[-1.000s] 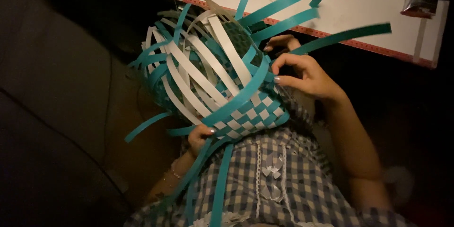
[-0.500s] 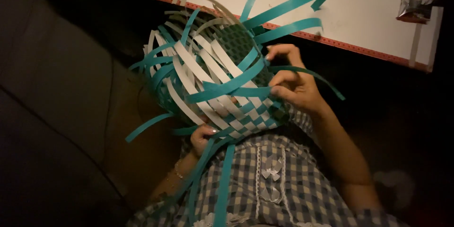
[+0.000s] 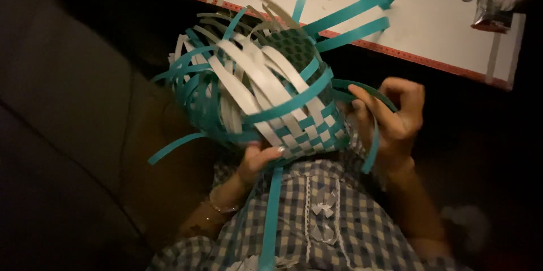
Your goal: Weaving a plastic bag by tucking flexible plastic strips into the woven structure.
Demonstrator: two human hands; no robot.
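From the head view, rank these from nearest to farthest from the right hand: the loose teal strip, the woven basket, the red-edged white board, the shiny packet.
1. Loose teal strip: in the right hand.
2. Woven basket: just beside it, toward the left hand.
3. Red-edged white board: above, beyond the hand.
4. Shiny packet: top corner, on the board.

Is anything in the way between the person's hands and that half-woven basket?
Nothing visible. The left hand already touches the basket from below, at its woven corner. The right hand is at the basket's right side, fingers curled around a loose teal strip that runs from the weave. Only the basket's own strips lie between.
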